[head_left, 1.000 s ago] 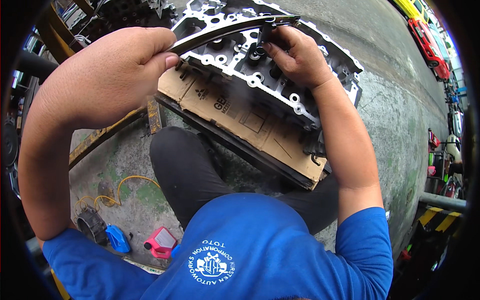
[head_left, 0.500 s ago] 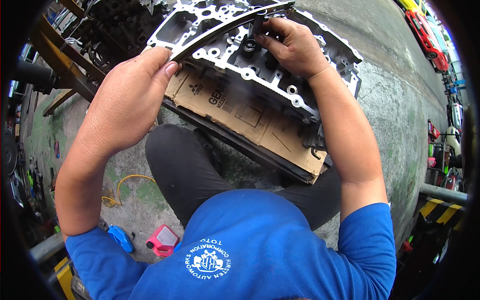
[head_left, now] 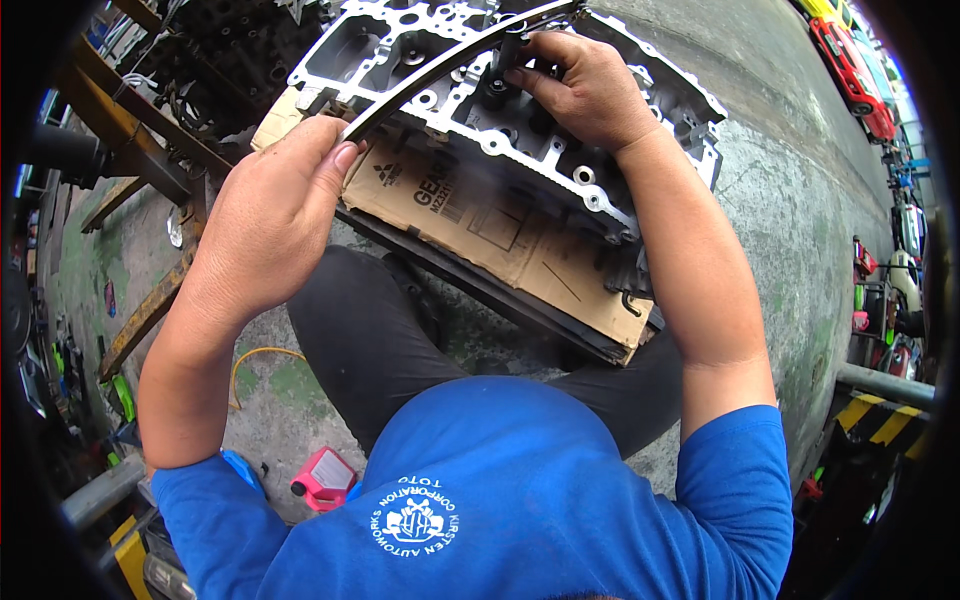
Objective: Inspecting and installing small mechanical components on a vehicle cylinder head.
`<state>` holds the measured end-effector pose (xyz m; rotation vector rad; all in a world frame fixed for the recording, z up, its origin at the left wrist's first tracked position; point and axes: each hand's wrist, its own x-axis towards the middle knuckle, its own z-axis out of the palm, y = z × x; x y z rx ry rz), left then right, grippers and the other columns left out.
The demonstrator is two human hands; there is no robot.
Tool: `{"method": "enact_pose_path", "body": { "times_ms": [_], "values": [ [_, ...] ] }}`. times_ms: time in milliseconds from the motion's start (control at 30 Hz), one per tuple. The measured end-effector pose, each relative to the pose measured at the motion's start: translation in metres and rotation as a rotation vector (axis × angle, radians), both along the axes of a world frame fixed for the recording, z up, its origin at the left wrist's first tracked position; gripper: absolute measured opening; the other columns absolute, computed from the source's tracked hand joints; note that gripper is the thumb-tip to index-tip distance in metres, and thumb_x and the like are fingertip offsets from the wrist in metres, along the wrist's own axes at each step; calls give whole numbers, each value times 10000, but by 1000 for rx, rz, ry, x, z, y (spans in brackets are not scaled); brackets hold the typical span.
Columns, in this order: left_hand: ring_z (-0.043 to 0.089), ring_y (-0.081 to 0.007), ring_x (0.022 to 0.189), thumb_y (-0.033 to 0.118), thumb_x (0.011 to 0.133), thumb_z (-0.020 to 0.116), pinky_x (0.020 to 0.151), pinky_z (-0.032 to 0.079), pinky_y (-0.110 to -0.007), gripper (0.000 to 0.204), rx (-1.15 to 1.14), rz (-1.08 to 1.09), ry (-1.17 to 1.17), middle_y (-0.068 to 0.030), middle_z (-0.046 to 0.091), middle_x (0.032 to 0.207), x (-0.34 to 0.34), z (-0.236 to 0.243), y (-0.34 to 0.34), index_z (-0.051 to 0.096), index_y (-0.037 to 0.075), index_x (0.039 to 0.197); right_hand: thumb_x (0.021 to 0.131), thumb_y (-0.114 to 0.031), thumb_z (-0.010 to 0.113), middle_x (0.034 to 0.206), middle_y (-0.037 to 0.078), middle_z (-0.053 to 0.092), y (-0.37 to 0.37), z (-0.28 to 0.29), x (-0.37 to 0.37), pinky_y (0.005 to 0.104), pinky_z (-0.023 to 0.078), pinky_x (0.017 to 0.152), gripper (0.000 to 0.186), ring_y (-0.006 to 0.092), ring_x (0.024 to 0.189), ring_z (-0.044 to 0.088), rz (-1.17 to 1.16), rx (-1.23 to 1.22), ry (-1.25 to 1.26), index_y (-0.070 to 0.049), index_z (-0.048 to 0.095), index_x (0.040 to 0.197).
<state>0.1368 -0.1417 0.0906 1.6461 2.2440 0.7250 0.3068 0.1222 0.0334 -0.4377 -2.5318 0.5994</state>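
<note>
A pale metal engine cylinder head [head_left: 495,142] lies before me, its ports and bolt holes facing up. My left hand [head_left: 270,215] is closed round the near left end of a long, narrow dark bar [head_left: 440,70], which slants across the casting toward the far right. Under the bar, a dark upright cylindrical tool piece [head_left: 500,72] stands over one of the bores. My right hand [head_left: 585,90] pinches this piece between thumb and fingers from the right side. Its lower end sits down at the bore; the exact contact there is too small to tell.
Flattened cardboard [head_left: 490,225] on a dark support lies beneath the casting. A yellow metal stand [head_left: 110,90] and dark engine parts [head_left: 235,60] are at left. On the floor are a pink bottle [head_left: 326,478], a blue bottle [head_left: 243,470] and a yellow hose [head_left: 235,375].
My left hand has come down toward me with the near end of the bar, and my left elbow has drawn inward. The right hand has barely moved and keeps its pinch.
</note>
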Motion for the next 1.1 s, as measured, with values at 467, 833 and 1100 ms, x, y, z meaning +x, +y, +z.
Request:
{"method": "enact_pose_path", "body": {
  "times_ms": [467, 833, 1100],
  "values": [
    [540, -170, 656, 166, 1076, 511, 652, 457, -332, 239, 32, 0, 2, -92, 550, 734, 2, -9, 0, 653, -10, 1154, 875, -178, 773, 1047, 157, 750, 0, -2, -1, 401, 570, 866, 275, 341, 961, 725, -5, 1, -6, -84, 754, 1132],
    [649, -303, 727, 151, 1068, 513, 707, 497, -383, 223, 120, 40, 93, -175, 633, 798, 6, -32, -1, 630, 3, 1186, 888, -16, 725, 979, 53, 758, 23, -3, 16, 234, 554, 809, 192, 112, 876, 699, -68, -86, 344, -26, 755, 1078],
    [616, -258, 682, 145, 1067, 511, 681, 486, -365, 223, 95, 53, 63, -148, 606, 755, 4, -30, -1, 633, 1, 1186, 898, -249, 759, 1034, 117, 775, 39, -15, 12, 309, 567, 880, 312, 198, 941, 737, -210, -165, 174, -45, 757, 1133]
  ]
}}
